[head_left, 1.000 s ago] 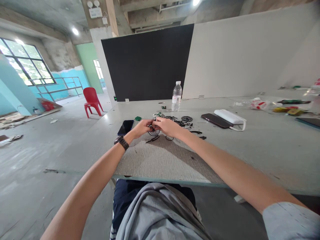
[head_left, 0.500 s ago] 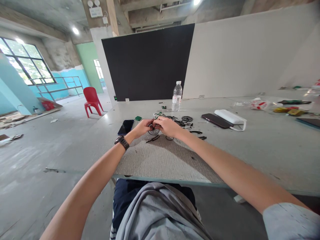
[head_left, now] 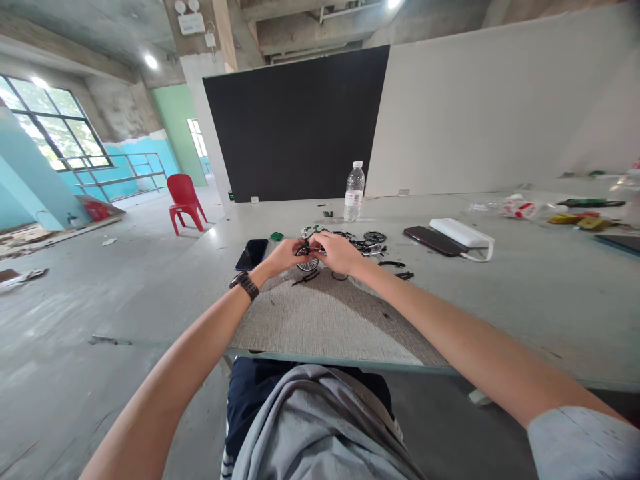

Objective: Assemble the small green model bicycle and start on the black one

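Observation:
Both my hands meet over a small model bicycle with a spoked wheel [head_left: 307, 264] hanging below the fingers. My left hand [head_left: 287, 256], with a dark watch [head_left: 245, 285] on the wrist, pinches the model from the left. From the right, my right hand [head_left: 334, 251] is closed on the same model, its fingertips close to the left ones. A bit of green frame [head_left: 313, 231] shows above the fingers; the rest is hidden by them. Thin black parts [head_left: 306, 277] and a black ring [head_left: 339, 276] lie just below on the table.
Loose bicycle parts and another spoked wheel [head_left: 375, 237] lie right of my hands. A phone [head_left: 252, 254] and a green piece [head_left: 277, 237] are at left. A water bottle [head_left: 354, 192] stands behind. Farther right are a dark phone [head_left: 434, 241] and a white device [head_left: 459, 235].
The model has turned or lifted slightly between my fingers, so more green frame shows above them. My right fingers have shifted a little; the parts on the table stay put.

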{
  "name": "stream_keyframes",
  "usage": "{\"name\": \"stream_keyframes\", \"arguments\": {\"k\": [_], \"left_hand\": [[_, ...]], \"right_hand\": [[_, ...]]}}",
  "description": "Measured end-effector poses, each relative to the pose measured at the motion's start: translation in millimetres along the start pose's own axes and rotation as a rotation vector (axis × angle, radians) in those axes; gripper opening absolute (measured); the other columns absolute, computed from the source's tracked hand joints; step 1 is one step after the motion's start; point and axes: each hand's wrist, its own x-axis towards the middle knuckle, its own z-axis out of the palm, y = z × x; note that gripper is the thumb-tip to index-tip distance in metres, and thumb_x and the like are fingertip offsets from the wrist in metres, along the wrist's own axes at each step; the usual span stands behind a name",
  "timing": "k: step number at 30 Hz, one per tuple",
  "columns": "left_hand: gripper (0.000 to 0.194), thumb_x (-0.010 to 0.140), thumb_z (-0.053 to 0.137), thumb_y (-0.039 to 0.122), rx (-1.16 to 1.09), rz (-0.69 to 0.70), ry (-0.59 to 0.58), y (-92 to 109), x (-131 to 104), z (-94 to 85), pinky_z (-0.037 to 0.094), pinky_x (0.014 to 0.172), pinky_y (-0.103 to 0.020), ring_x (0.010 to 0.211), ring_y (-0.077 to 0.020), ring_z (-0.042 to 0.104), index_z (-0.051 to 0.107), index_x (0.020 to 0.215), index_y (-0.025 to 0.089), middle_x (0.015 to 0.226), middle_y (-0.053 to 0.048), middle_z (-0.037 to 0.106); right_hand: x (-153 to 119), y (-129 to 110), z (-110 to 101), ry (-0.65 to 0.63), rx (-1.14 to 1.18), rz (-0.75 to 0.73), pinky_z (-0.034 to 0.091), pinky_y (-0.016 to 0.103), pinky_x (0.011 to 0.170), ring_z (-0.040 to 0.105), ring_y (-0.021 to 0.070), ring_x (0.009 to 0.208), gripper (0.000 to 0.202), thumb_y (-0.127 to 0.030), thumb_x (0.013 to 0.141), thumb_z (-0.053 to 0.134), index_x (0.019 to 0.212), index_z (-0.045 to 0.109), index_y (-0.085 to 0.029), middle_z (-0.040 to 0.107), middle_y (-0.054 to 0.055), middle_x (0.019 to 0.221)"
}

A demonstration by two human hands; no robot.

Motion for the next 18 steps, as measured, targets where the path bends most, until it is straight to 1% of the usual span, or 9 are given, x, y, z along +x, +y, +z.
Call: {"name": "stream_keyframes", "arguments": {"k": [2, 5, 7, 9, 12, 14, 18], "left_hand": [[0.030, 0.082, 0.082, 0.036, -0.006, -0.015, 0.016, -1.8, -0.1, -1.6, 0.047, 0.080, -0.034, 0.090, -0.0211, 0.064, 0.072, 0.099, 0.013, 0.099, -0.010, 0.071], [0.029, 0.079, 0.084, 0.034, -0.043, -0.052, 0.037, -4.8, 0.5, -3.4, 0.047, 0.079, -0.033, 0.086, -0.0192, 0.063, 0.072, 0.094, 0.012, 0.095, -0.008, 0.071], [0.031, 0.079, 0.084, 0.033, -0.120, -0.080, 0.020, -6.4, 0.7, -3.8, 0.048, 0.080, -0.033, 0.087, -0.0185, 0.064, 0.074, 0.098, 0.012, 0.099, -0.009, 0.071], [0.035, 0.079, 0.085, 0.034, -0.196, -0.104, 0.004, -7.0, 0.5, -3.6, 0.049, 0.081, -0.033, 0.088, -0.0185, 0.066, 0.075, 0.104, 0.011, 0.104, -0.011, 0.072], [0.041, 0.076, 0.089, 0.033, -0.250, -0.128, 0.012, -6.2, -0.6, -3.6, 0.051, 0.081, -0.033, 0.088, -0.0188, 0.068, 0.076, 0.108, 0.010, 0.106, -0.013, 0.074], [0.043, 0.074, 0.091, 0.033, -0.260, -0.141, 0.020, -5.2, -1.3, -4.5, 0.052, 0.080, -0.033, 0.086, -0.0191, 0.070, 0.077, 0.107, 0.010, 0.102, -0.012, 0.075], [0.043, 0.071, 0.092, 0.034, -0.233, -0.156, 0.036, -3.9, -2.0, -7.7, 0.050, 0.070, -0.030, 0.075, -0.0164, 0.068, 0.078, 0.105, 0.011, 0.088, -0.008, 0.075]], "right_hand": [[0.3, -0.3, 0.6, 0.010, 0.038, 0.008, 0.047, 0.038, 0.082, 0.066, 0.0277, 0.101, 0.008, -0.025, 0.100, 0.061, 0.105, 0.063, -0.020, 0.072, 0.012, 0.109], [0.5, -1.4, 0.5, 0.045, 0.071, 0.017, 0.049, 0.039, 0.083, 0.068, 0.0271, 0.097, 0.010, -0.029, 0.101, 0.061, 0.105, 0.064, -0.021, 0.075, 0.011, 0.105], [0.3, -1.9, 0.2, 0.044, 0.070, 0.035, 0.050, 0.039, 0.083, 0.069, 0.0271, 0.096, 0.010, -0.029, 0.101, 0.061, 0.105, 0.065, -0.021, 0.076, 0.010, 0.104], [-0.1, -1.9, 0.1, 0.018, 0.066, 0.050, 0.051, 0.040, 0.082, 0.070, 0.0278, 0.097, 0.012, -0.028, 0.101, 0.060, 0.107, 0.066, -0.020, 0.076, 0.011, 0.106], [-0.8, -1.8, 0.8, -0.005, 0.082, 0.067, 0.052, 0.040, 0.083, 0.072, 0.0284, 0.099, 0.015, -0.027, 0.101, 0.060, 0.112, 0.066, -0.019, 0.077, 0.013, 0.109], [-1.2, -2.2, 1.3, 0.005, 0.105, 0.073, 0.052, 0.039, 0.084, 0.073, 0.0280, 0.099, 0.016, -0.025, 0.100, 0.061, 0.113, 0.067, -0.020, 0.078, 0.012, 0.108], [-2.1, -4.1, 2.7, 0.021, 0.126, 0.064, 0.051, 0.038, 0.083, 0.073, 0.0268, 0.098, 0.014, -0.022, 0.100, 0.061, 0.113, 0.066, -0.021, 0.079, 0.011, 0.108]]}}
